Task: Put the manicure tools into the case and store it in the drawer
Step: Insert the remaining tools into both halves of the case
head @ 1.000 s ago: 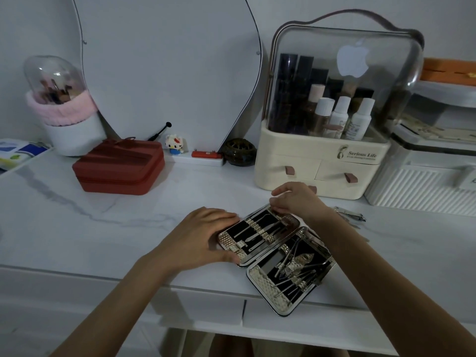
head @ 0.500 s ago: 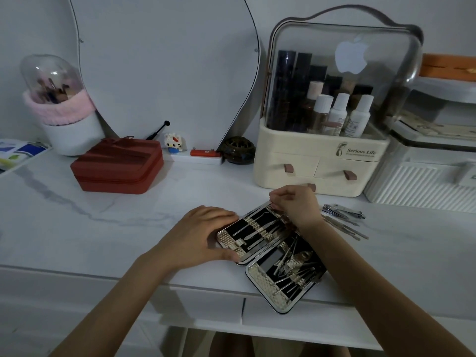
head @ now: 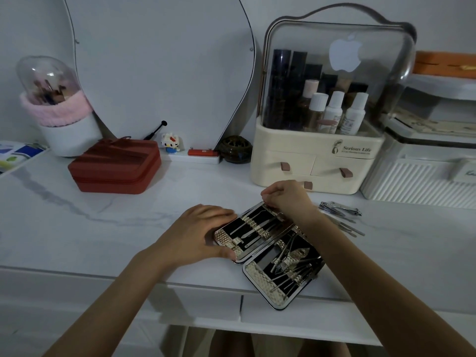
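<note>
Head view: a white marble table [head: 77,222] is seen from above, with both bare forearms reaching in.
Case: the manicure case [head: 268,253] lies open near the front edge of the table, its two halves spread flat and hinged along the middle; one half is toward the left hand, the other overhangs the table edge slightly.
Tools in case: thin metal tools [head: 253,225] are held under woven straps in both halves.
Loose tools: nail clippers [head: 340,207] and a few slim metal tools [head: 347,226] lie on the table just right of the right wrist, apart from the case.
Left hand: the left hand [head: 198,234] is laid against the left end of the case, fingers on its far corner and thumb on its near corner, so the case is clasped.
Right hand: the right hand [head: 286,195] is curled at the far edge of the case; whether its grip is closed on anything cannot be told.
Drawers: two drawer fronts [head: 296,311] are seen shut below the table edge.
Background: a red box [head: 116,167], a cream organiser [head: 316,161] and a mirror [head: 159,60] stand behind.
</note>
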